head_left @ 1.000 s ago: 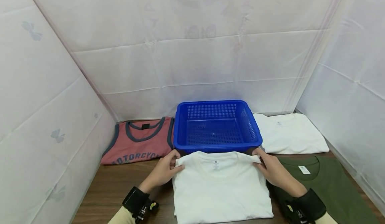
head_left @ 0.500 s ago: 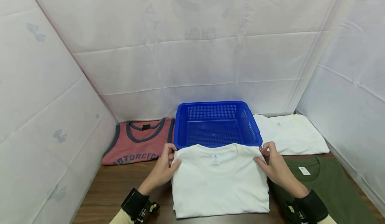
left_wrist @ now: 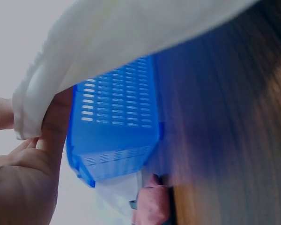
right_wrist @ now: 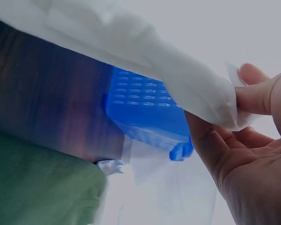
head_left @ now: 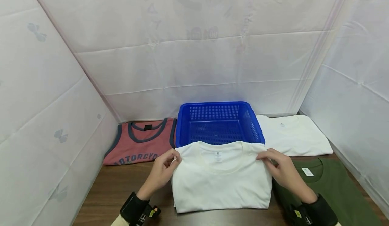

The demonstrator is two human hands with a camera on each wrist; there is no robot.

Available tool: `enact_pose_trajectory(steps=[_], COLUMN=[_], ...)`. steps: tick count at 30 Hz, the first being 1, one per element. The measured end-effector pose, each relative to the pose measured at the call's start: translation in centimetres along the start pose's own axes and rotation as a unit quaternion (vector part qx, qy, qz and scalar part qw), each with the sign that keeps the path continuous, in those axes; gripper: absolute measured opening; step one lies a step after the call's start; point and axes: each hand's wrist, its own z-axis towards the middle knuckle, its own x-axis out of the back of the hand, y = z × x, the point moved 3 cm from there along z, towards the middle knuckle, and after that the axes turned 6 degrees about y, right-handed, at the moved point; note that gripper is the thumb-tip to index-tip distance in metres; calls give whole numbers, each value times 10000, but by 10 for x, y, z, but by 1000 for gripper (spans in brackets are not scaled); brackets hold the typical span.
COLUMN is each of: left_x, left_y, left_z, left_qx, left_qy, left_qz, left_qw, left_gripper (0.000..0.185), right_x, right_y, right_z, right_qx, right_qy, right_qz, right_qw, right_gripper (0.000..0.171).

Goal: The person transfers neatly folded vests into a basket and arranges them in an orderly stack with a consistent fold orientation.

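A folded white T-shirt (head_left: 220, 178) is lifted at its collar end, which hangs over the front rim of the blue plastic basket (head_left: 218, 122). My left hand (head_left: 164, 169) pinches its left shoulder corner, and my right hand (head_left: 278, 168) pinches the right one. In the left wrist view the white T-shirt (left_wrist: 126, 37) drapes above the basket (left_wrist: 117, 126), with the fingers (left_wrist: 56, 122) curled under the cloth. The right wrist view shows my thumb and fingers (right_wrist: 253, 101) clamped on the white T-shirt (right_wrist: 178, 75) above the basket (right_wrist: 145, 108). The basket holds nothing.
A red tank top (head_left: 139, 141) lies left of the basket. Another folded white shirt (head_left: 293, 135) lies to its right, and a green T-shirt (head_left: 331, 189) in front of that. White sheets wall in the wooden table (head_left: 115, 192) on three sides.
Both hands have lifted the shirt's collar end and carried it forward, from the table in front of the basket to over the basket's front rim.
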Motion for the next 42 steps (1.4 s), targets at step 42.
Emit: enact_pose_trajectory(steps=[42], left_x=[24], left_y=[54], left_z=[64], left_qx=[-534], left_qy=[908], left_qz=[219], left_qw=[9942], left_gripper=[57], right_x=[18], right_y=[-28], right_z=[67], right_qx=[836], right_qy=[951], right_qz=[148], right_qw=[9918], right_gripper=[49])
